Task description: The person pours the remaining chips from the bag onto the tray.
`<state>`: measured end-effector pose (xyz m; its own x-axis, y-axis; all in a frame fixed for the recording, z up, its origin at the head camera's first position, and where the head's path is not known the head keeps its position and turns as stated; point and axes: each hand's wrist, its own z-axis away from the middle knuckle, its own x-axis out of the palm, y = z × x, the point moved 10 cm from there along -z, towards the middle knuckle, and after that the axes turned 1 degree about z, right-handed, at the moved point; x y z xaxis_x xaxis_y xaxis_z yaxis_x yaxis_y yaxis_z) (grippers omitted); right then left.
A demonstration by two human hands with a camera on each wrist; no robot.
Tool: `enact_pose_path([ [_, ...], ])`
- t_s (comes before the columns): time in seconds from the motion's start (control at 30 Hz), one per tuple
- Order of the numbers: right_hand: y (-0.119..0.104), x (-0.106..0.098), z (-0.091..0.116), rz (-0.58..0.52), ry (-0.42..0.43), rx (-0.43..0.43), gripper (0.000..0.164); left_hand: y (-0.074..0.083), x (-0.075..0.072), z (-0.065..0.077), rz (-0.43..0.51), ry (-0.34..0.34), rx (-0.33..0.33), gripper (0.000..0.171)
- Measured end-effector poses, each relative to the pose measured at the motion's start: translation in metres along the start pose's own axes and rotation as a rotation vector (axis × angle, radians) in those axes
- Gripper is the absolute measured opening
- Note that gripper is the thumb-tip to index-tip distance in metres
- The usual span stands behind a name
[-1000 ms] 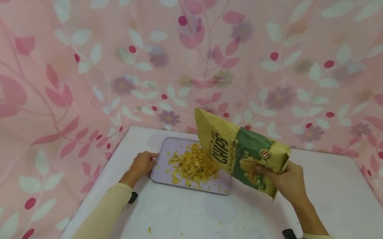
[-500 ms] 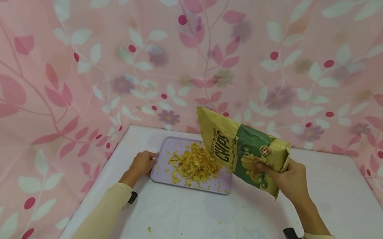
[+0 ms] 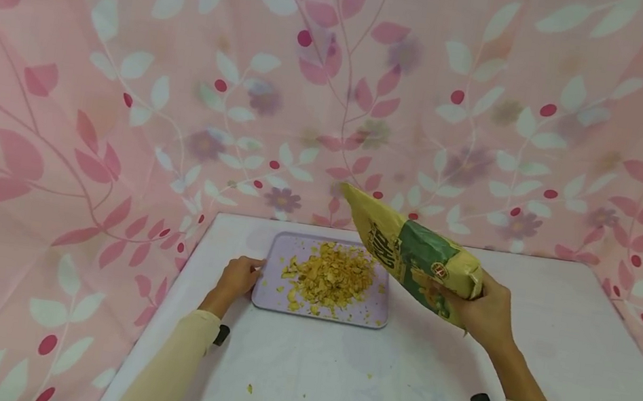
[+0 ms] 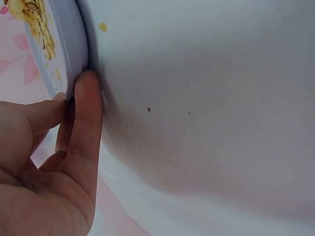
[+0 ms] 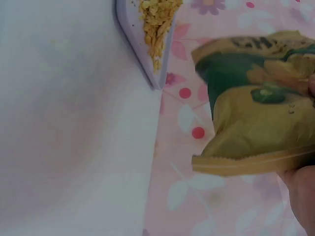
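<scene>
A yellow and green chip bag [image 3: 427, 260] hangs tilted over the right side of a lilac tray [image 3: 273, 290], its pointed end toward the upper left. My right hand [image 3: 490, 315] grips the bag's lower end, with the thumb on the printed front. In the right wrist view the bag's sealed edge [image 5: 246, 164] faces the camera. A heap of broken yellow chips [image 3: 329, 275] lies on the tray. My left hand [image 3: 239, 278] pinches the tray's left edge, thumb at the rim and forefinger against the outer side, as the left wrist view shows [image 4: 81, 142].
The tray sits toward the back of a table with a white cloth [image 3: 322, 372]. Small crumbs [image 3: 250, 388] are scattered on the cloth in front. A pink floral curtain [image 3: 336, 93] rises behind the table and along both sides.
The bag has tipped and turned, so its front text shows less, and its pointed end has shifted right. More of the chip heap is uncovered. My left hand stays at the tray's edge.
</scene>
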<state>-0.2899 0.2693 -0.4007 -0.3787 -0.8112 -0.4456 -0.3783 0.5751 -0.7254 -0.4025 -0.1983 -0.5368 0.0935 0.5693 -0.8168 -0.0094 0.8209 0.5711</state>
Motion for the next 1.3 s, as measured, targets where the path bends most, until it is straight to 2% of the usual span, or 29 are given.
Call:
enact_pose_path([
  [0.27, 0.001, -0.005, 0.012, -0.001, 0.132, -0.147, 0.071, -0.002, 0.0, 0.002, -0.013, 0.017, 0.004, 0.039],
  [0.5, -0.002, -0.006, 0.02, 0.065, 0.163, -0.277, 0.078, -0.009, 0.001, 0.0, -0.026, 0.022, -0.003, 0.038],
  [0.73, 0.002, 0.004, 0.028, 0.199, 0.109, -0.377, 0.085, -0.01, 0.003, 0.0, -0.012, 0.014, -0.014, 0.039],
  [0.97, 0.015, 0.02, 0.036, 0.418, 0.018, -0.457, 0.078, -0.007, 0.003, 0.001, 0.006, 0.007, -0.014, 0.039],
  [1.13, 0.026, 0.031, 0.042, 0.525, -0.041, -0.45, 0.076, -0.005, 0.001, 0.0, 0.002, 0.017, -0.007, 0.038],
  [1.3, 0.031, 0.043, 0.045, 0.588, -0.122, -0.416, 0.075, -0.003, -0.001, 0.0, 0.001, 0.031, 0.001, 0.038],
])
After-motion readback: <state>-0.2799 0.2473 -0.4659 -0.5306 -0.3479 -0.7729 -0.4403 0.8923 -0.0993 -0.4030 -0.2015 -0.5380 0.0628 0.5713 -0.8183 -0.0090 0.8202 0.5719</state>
